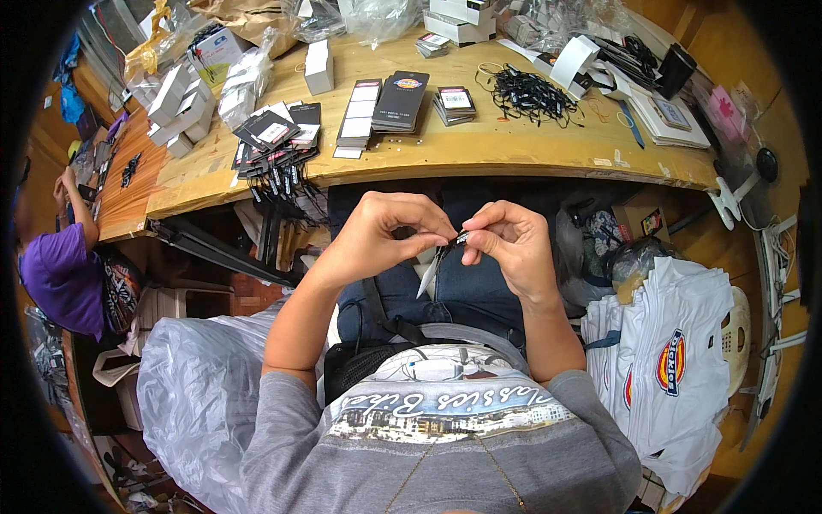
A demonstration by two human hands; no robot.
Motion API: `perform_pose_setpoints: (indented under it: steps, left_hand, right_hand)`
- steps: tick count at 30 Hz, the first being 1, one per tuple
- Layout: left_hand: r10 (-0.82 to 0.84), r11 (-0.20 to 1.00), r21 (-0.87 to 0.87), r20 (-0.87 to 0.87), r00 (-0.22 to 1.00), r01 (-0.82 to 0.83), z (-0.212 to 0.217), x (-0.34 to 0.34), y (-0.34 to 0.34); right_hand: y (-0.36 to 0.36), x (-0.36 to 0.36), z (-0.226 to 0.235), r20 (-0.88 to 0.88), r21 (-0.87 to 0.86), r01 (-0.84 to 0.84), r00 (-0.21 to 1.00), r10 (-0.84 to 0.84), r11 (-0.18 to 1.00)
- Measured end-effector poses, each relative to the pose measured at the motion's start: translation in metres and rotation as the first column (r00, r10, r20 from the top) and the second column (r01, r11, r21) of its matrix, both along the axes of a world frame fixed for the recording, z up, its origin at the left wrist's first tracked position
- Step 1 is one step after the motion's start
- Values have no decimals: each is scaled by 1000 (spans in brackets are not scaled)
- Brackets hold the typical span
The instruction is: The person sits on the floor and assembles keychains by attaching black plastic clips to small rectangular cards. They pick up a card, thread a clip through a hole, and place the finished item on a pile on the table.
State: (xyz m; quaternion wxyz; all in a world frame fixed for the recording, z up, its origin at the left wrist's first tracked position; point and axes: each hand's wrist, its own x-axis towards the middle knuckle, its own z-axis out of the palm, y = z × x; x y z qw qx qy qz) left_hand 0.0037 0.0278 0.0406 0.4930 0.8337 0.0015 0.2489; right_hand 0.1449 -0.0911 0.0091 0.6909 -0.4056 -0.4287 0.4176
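Above my lap, just in front of the table edge, my left hand (401,224) and my right hand (510,247) meet with their fingertips pinched. Between them is a small black tag string (460,240) with a dark fastener on it. A hang tag (426,278), seen nearly edge-on and pale, dangles below my left fingertips. On the table lie a fanned pile of strung dark hang tags (272,133), stacks of black tags (402,101) and white-and-red tags (358,116), a smaller tag stack (455,104), and a heap of black tag strings (533,94).
White small boxes (318,67) and clear plastic bags stand along the back of the wooden table (514,158). Folded white shirts (655,368) are piled on a chair at my right. A big plastic bag (201,403) sits at my left. Another person in purple (64,274) sits far left.
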Motion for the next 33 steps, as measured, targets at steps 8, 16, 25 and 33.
perform_pose_setpoints:
  steps: [8, 16, 25, 33]
  left_hand:
    - [-39, 998, 60, 104, 994, 33, -4, 0, 1]
    - [-26, 998, 65, 161, 987, 15, -7, 2, 0]
    - [-221, 689, -670, 168, 961, 276, -49, 6, -14]
    - [-161, 762, -620, 98, 982, 187, -24, -33, -2]
  right_hand:
    - [-1, -6, 4, -58, 17, -15, 998, 16, 1000]
    - [0, -8, 1, -73, 53, 8, 997, -5, 999]
    - [10, -6, 32, 126, 136, 95, 986, -112, 986]
    - [16, -15, 59, 181, 229, -9, 983, -34, 973]
